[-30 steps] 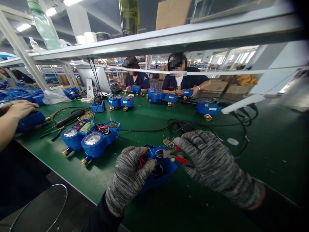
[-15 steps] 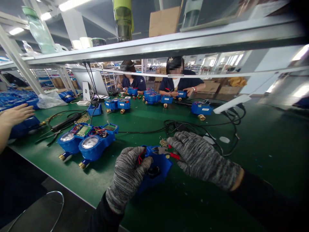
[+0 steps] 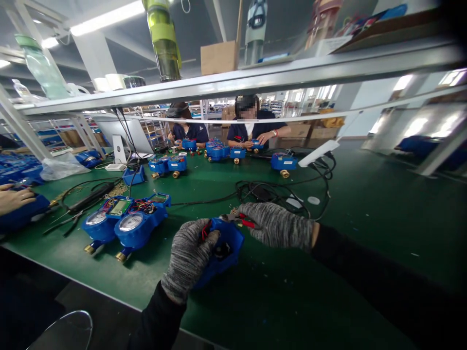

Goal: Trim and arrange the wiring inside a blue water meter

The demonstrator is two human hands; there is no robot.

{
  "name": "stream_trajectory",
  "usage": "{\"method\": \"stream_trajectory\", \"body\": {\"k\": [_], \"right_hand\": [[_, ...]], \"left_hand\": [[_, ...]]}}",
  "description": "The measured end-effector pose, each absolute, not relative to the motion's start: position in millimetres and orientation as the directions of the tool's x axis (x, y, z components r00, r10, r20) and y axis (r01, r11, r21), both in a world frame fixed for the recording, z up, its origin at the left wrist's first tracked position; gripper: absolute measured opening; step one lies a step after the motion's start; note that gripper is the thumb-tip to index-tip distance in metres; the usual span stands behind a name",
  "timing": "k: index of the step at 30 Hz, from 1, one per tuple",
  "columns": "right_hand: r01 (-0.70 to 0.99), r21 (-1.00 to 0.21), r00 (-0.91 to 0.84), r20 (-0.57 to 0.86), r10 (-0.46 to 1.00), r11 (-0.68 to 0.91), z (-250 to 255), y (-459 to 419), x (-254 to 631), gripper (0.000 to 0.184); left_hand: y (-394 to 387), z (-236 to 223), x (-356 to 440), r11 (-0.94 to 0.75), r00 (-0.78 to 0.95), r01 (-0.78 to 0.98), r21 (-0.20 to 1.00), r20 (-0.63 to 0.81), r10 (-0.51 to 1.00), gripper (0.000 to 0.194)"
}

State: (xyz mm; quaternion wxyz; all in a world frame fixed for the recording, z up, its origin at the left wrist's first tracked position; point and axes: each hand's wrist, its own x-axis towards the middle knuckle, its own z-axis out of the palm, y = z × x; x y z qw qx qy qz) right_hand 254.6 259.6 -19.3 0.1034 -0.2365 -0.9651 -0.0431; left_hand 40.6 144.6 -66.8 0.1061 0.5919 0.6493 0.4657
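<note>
My gloved left hand (image 3: pixel 189 253) is closed around the near-left side of a blue meter housing (image 3: pixel 230 243), thumb over its edge. Red wires (image 3: pixel 205 230) stick out beside the fingers, and a dark part shows inside the housing. In my gloved right hand (image 3: pixel 273 224) is a pair of pliers with red handles (image 3: pixel 248 223). Their metal jaws (image 3: pixel 229 218) are at the housing's far rim; what is between them is too small to make out. Just beyond lies a small pile of brass-coloured pieces (image 3: pixel 234 211).
Two blue water meters (image 3: pixel 130 223) with exposed wires stand to the left, near another pair of pliers (image 3: pixel 69 224) and a black tool (image 3: pixel 95 197). Tangled black cables (image 3: pixel 259 190) lie beyond my right hand. A co-worker's hand (image 3: pixel 16 198) is far left; two people sit opposite. A shelf (image 3: pixel 219 78) spans overhead.
The view has shifted, so things on the table appear further left. Both hands keep their grips, with the plier jaws still at the housing's rim. The co-worker's hand at left has lowered onto a blue meter.
</note>
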Motion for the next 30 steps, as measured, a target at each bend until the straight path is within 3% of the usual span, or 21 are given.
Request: {"method": "stream_trajectory", "body": {"k": [6, 11, 14, 18, 23, 30], "right_hand": [[0.525, -0.109, -0.781, 0.333, 0.528, 0.844, -35, 273, 269, 0.035], [0.626, -0.102, -0.653, 0.474, 0.591, 0.773, -53, 284, 286, 0.038], [0.648, -0.082, -0.576, 0.598, 0.558, 0.757, -52, 277, 286, 0.038], [0.591, -0.010, -0.543, 0.735, 0.407, 0.807, -42, 255, 275, 0.036], [0.470, 0.147, -0.704, 0.658, 0.269, 0.870, -30, 235, 263, 0.037], [0.349, 0.287, -0.837, 0.524, 0.159, 0.892, -8, 241, 264, 0.042]], "left_hand": [[144, -69, 40, -0.110, -0.317, 0.774, 0.623, 0.533, 0.784, 0.021], [143, -75, 38, -0.121, -0.291, 0.840, 0.529, 0.627, 0.723, 0.022], [142, -76, 39, -0.139, -0.264, 0.864, 0.483, 0.671, 0.693, 0.023], [140, -75, 41, -0.188, -0.196, 0.892, 0.412, 0.726, 0.659, 0.018], [140, -73, 42, -0.270, -0.104, 0.903, 0.335, 0.779, 0.618, 0.016], [141, -72, 42, -0.325, -0.061, 0.887, 0.327, 0.782, 0.621, 0.020]]}}
